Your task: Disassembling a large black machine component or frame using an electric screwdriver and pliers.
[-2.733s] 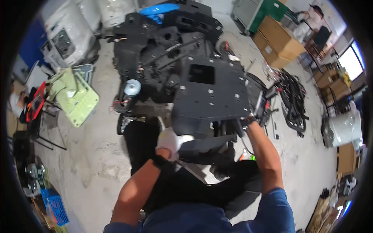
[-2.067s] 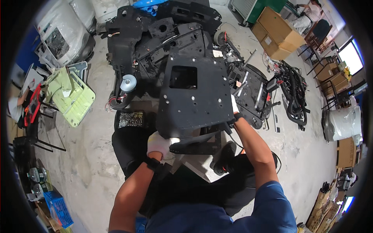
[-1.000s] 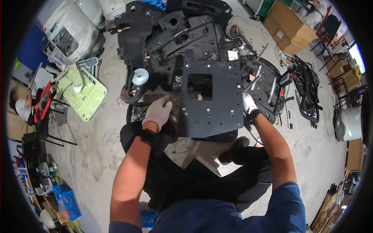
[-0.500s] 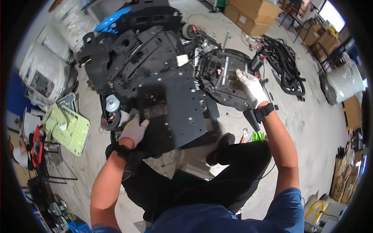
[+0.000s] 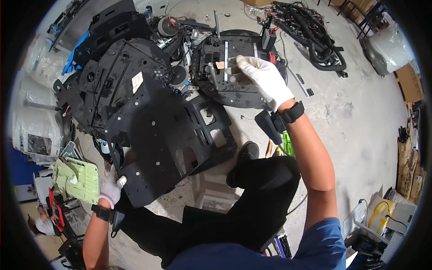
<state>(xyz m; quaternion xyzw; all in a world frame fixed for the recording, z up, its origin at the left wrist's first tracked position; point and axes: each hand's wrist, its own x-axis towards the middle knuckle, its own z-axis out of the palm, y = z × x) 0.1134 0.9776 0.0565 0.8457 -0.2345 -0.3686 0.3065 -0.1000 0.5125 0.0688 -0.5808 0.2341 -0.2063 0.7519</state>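
Note:
My left hand (image 5: 111,190), in a white glove, grips the near-left corner of a perforated black panel (image 5: 155,173), thumb on top. The panel lies tilted against a black slotted frame (image 5: 215,118), and a dark shadow covers part of its face. My right hand (image 5: 264,80), also gloved, is over a round black base plate (image 5: 216,96) with its fingers loosely bent and apart. Nothing shows between them. On that base plate are upright metal posts (image 5: 212,72), pale strips and a small orange-pink tag (image 5: 220,65). A white label (image 5: 137,80) sits at the panel's far end.
Other black parts (image 5: 117,67) pile up at the far left. A black cable bundle (image 5: 317,45) lies at the far right. Light-green plastic pieces (image 5: 81,177) rest at the left, near another person (image 5: 44,225). Tools with a green item (image 5: 288,143) lie beside my right forearm.
The black panel has swung round and tilted, its near edge moving left with my left hand. My right hand has moved left over the round base plate. The whole view has shifted.

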